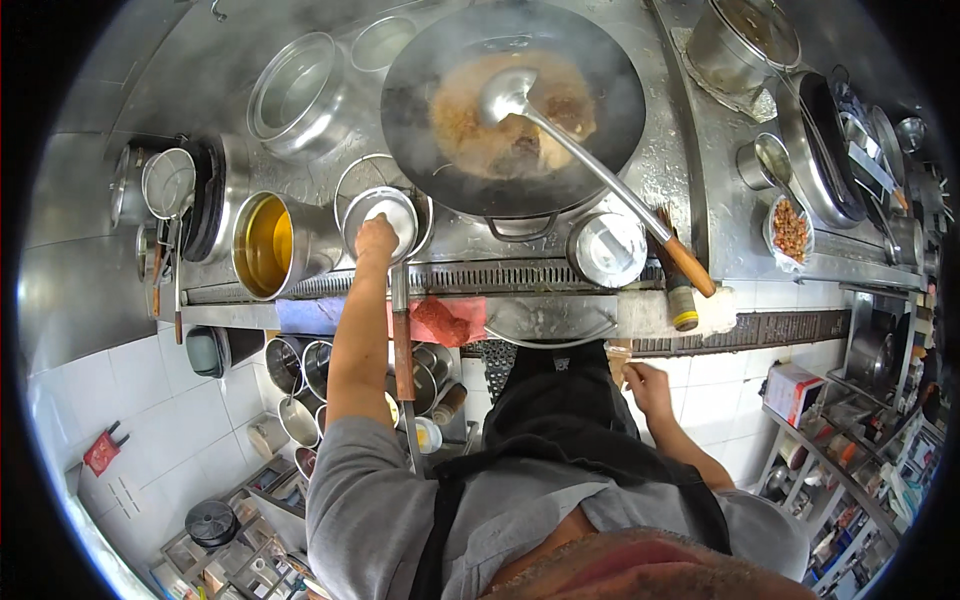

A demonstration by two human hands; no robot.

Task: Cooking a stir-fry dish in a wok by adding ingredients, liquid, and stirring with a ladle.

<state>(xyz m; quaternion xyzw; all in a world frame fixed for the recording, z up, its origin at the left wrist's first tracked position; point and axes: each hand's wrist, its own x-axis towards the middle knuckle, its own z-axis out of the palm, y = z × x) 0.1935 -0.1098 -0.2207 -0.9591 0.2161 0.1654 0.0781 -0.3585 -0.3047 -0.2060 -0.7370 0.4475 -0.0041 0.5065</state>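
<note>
My left hand (377,238) reaches into a round metal bowl (352,222) with white contents. Its fingers are closed, and whatever they may hold is hidden. Beside that arm a wooden-handled tool (402,345) lies across the counter edge. My right hand (648,386) is curled at my right side, close to a small beige thing (618,362); whether it grips anything does not show. Ahead stands a large black wok (408,150) with steaming brown liquid. A long ladle (590,165) rests across it, bowl in the liquid, wooden handle over the near right rim.
Left of the bowl stands a pot of yellow-orange liquid (268,245). A lidded metal pot (608,250) and a dark bottle (682,305) sit right of the wok. Red cloth (445,322) lies on the front edge. Far right is a bag of reddish-brown pieces (790,232).
</note>
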